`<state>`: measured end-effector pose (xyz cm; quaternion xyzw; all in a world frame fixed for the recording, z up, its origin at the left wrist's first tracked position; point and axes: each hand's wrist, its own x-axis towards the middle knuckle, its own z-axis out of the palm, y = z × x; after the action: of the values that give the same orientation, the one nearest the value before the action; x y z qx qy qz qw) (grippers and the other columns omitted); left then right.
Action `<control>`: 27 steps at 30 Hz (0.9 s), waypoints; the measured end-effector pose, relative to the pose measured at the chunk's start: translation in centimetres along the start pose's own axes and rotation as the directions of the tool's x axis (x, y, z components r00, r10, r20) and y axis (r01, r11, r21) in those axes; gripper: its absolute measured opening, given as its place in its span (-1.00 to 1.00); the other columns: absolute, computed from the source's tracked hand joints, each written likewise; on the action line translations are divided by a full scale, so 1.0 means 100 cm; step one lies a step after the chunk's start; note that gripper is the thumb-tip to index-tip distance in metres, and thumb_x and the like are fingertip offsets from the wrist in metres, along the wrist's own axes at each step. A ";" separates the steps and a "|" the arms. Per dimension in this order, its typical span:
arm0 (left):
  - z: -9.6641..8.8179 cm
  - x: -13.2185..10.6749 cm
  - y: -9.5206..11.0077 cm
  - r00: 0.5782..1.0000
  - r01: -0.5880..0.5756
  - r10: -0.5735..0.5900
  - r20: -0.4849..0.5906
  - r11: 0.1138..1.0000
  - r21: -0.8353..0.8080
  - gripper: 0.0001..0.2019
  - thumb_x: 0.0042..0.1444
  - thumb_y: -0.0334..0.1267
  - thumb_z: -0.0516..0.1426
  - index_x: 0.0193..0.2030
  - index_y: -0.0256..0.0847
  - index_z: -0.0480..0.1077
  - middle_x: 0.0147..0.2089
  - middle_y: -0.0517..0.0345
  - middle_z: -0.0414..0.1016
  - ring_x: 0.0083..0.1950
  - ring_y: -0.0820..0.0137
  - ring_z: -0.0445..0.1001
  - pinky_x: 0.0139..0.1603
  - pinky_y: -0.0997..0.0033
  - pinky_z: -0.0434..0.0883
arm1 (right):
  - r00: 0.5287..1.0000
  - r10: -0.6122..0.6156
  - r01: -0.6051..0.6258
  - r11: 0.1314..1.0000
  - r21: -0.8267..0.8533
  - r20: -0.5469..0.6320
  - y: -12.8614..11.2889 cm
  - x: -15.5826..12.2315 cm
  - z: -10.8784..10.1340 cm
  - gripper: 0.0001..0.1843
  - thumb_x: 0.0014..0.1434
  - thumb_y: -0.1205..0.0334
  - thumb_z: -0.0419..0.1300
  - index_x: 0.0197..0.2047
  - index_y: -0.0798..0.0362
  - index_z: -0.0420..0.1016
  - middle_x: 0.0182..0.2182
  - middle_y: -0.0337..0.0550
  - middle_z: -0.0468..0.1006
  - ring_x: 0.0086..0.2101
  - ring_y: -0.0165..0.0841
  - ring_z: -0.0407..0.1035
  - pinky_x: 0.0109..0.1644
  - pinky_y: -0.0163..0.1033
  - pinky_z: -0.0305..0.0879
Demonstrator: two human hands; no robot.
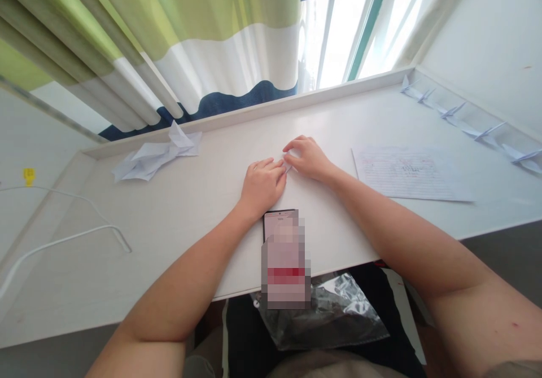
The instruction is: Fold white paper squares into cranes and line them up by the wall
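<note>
A small piece of white folded paper (288,167) lies at the middle of the desk, mostly covered by my fingers. From the left, my left hand (262,185) closes on its edge, with fingers and thumb brought together. My right hand (308,158) pinches the same paper from the other side, its fingers curled. Just below my left wrist is a phone (277,220), its lower part blurred out. To the right of my right forearm rests a lined sheet (406,172) with writing on it.
Folded white papers (154,155) are heaped at the back left. A row of folded paper pieces (453,110) runs along the right edge. A white cable (71,237) crosses the left side of the desk (203,254). Clear plastic (339,316) lies on my lap.
</note>
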<state>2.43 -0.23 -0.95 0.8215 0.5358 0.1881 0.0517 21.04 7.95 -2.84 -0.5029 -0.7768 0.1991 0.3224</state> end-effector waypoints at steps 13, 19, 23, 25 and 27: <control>-0.006 0.003 -0.006 0.980 -0.191 0.179 0.086 0.969 0.154 -0.66 0.54 -0.32 0.02 0.17 -0.18 0.63 0.35 -0.12 0.66 0.47 0.03 0.52 0.53 -0.12 0.30 | 0.982 0.133 -0.155 0.973 -0.171 -0.133 -0.001 0.006 -0.001 -0.84 0.39 0.13 0.33 -0.08 -0.02 0.72 0.05 0.14 0.60 0.13 0.14 0.40 0.27 0.27 0.36; -0.008 0.007 -0.011 0.983 -0.175 0.166 0.079 0.975 0.134 -0.74 0.53 -0.17 0.12 0.12 -0.17 0.61 0.13 -0.12 0.75 0.24 0.07 0.64 0.38 -0.01 0.40 | 0.986 0.124 -0.136 0.984 -0.111 -0.109 0.000 0.007 -0.005 -0.78 0.42 0.17 0.24 -0.07 -0.04 0.75 0.00 0.11 0.67 0.09 0.11 0.45 0.26 0.23 0.37; -0.008 0.008 -0.013 0.990 -0.135 0.130 0.054 0.985 0.106 -0.66 0.49 -0.11 0.19 0.30 -0.09 0.55 0.19 -0.09 0.74 0.25 0.07 0.64 0.36 0.01 0.41 | 0.996 0.090 -0.091 0.994 -0.062 -0.029 0.001 0.007 -0.010 -0.69 0.45 0.26 0.14 -0.01 -0.02 0.75 0.07 0.08 0.71 0.14 0.04 0.50 0.33 0.17 0.36; -0.008 0.009 -0.014 0.989 -0.146 0.142 0.049 0.985 0.095 -0.70 0.51 -0.16 0.16 0.27 -0.06 0.57 0.18 -0.05 0.75 0.25 0.09 0.64 0.35 0.02 0.42 | 0.999 0.034 -0.034 0.999 -0.004 0.035 0.001 0.005 -0.014 -0.67 0.43 0.31 0.13 0.03 -0.04 0.74 0.11 0.02 0.72 0.16 -0.02 0.52 0.38 0.13 0.35; -0.006 0.010 -0.017 0.987 -0.155 0.152 0.046 0.985 0.078 -0.73 0.54 -0.21 0.09 0.14 -0.07 0.63 0.12 -0.03 0.77 0.21 0.11 0.66 0.35 0.01 0.44 | 0.996 -0.015 0.009 0.998 0.064 0.084 0.001 0.003 -0.017 -0.68 0.44 0.29 0.13 0.03 -0.08 0.74 0.10 -0.04 0.74 0.18 -0.07 0.53 0.41 0.13 0.34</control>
<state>1.13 1.29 -0.64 0.8653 0.4771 0.1531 0.0143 22.24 8.24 -1.61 -0.4788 -0.7861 0.2429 0.3062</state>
